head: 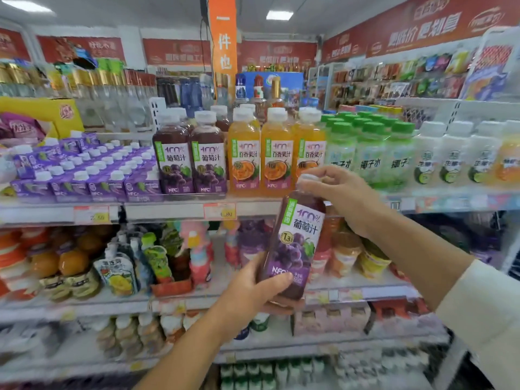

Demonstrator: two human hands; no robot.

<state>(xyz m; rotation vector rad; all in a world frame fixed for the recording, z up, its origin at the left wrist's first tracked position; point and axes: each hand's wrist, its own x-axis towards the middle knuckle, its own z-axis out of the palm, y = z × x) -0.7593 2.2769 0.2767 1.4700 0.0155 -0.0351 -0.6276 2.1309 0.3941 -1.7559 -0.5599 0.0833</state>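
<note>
Purple juice fills the bottle [298, 237], held in the air in front of the shelves, just below a row of orange bottles [259, 159]. The left hand [253, 291] grips its base, thumb across the lower label and fingers curled underneath. The right hand [343, 198] bends its fingertips round the white cap [308, 178]. The bottle's long axis runs nearly upright, base down and cap up, with the top leaning slightly right and the label facing the camera. Matching purple bottles [191, 161] stand on the upper shelf [168, 211], further left.
</note>
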